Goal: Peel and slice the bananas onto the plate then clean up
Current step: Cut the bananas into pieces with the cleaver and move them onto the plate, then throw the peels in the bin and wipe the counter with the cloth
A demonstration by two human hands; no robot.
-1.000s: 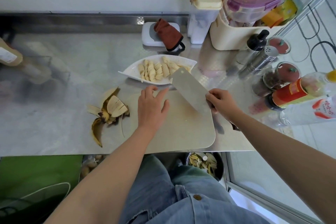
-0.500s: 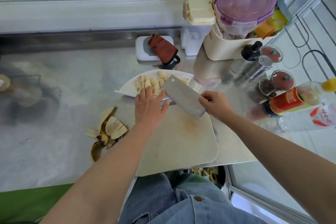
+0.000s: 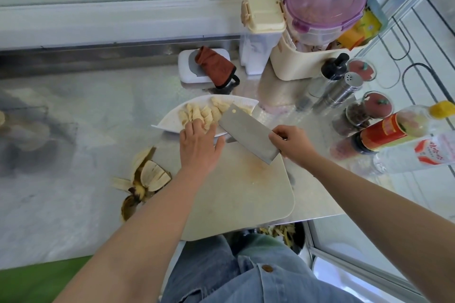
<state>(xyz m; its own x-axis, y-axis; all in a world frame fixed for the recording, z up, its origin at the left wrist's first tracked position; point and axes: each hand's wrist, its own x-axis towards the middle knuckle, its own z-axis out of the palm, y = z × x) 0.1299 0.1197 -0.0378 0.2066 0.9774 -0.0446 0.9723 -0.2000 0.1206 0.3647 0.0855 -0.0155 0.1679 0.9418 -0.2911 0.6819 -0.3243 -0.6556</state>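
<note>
Counter (image 3: 73,135): brushed steel, backed by a pale ledge (image 3: 98,22); jars (image 3: 376,106), bottles (image 3: 394,130) and lidded tubs (image 3: 325,5) crowded at far right.
Plate (image 3: 165,124): white, ridged rim, just beyond the far edge of the board; near rim partly hidden by hand and blade.
Banana slices (image 3: 194,111): heaped on the plate, pale yellow; none visible on the board.
Cutting board (image 3: 241,194): beige, bare apart from a faint smear, overhanging the counter's front edge.
Left hand (image 3: 198,149): palm down, fingers extended, fingertips (image 3: 194,126) touching the nearest slices; grasping nothing.
Right hand (image 3: 291,141): clenched round the handle of the cleaver (image 3: 248,136); handle hidden in the fist, blade tilted, far corner over the plate, heel above the board.
Peels (image 3: 147,177): splayed on the counter just left of the board, untouched.
Bin (image 3: 280,231): below the counter's front edge, holding scraps, partly hidden.
Step, as judged: settling the last slices onto the plate; clearing of peels, board and cleaver not yet done.
Handling, as judged: slices soft, moist, sticky, easily mashed; better nudged with flat fingertips or the blade's flat than pinched. Peels limp, light, slick on the inner face; best taken at the stem end where the strips join. Cleaver heavy and sharp; handle only, edge turned away from the left fingers close beside it.
</note>
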